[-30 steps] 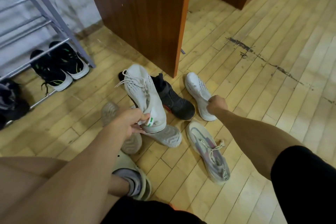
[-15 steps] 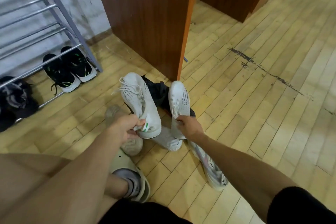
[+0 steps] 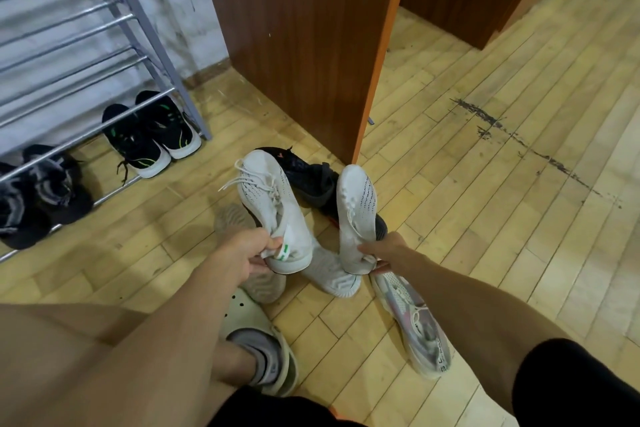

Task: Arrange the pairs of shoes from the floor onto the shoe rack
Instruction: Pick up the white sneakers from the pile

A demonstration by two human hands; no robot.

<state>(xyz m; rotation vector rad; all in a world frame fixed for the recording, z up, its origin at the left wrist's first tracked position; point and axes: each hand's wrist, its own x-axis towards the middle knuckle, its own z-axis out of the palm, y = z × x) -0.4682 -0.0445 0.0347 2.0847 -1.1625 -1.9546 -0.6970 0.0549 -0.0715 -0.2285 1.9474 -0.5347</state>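
My left hand [image 3: 242, 253] grips the heel of a white knit sneaker [image 3: 268, 204] with loose laces, held above the floor. My right hand [image 3: 384, 251] holds the matching white sneaker [image 3: 356, 215] by its heel, toe pointing away. Beneath them on the floor lie a black sneaker [image 3: 311, 180], two beige knit sneakers [image 3: 332, 274] and a grey-pink sneaker [image 3: 415, 326]. The metal shoe rack [image 3: 104, 80] stands at the left. Its bottom level holds a black-and-green pair [image 3: 152, 135] and a dark grey pair [image 3: 38, 194].
A brown wooden cabinet panel [image 3: 304, 38] with an orange edge stands just behind the shoes. My foot in a cream slipper [image 3: 263, 354] and grey sock rests on the floor near the beige sneakers. Wooden floor with dark scuff marks [image 3: 519, 139] stretches to the right.
My right hand picked the second white sneaker up from the floor and brought it beside the one in my left hand. The view shifted slightly toward the rack.
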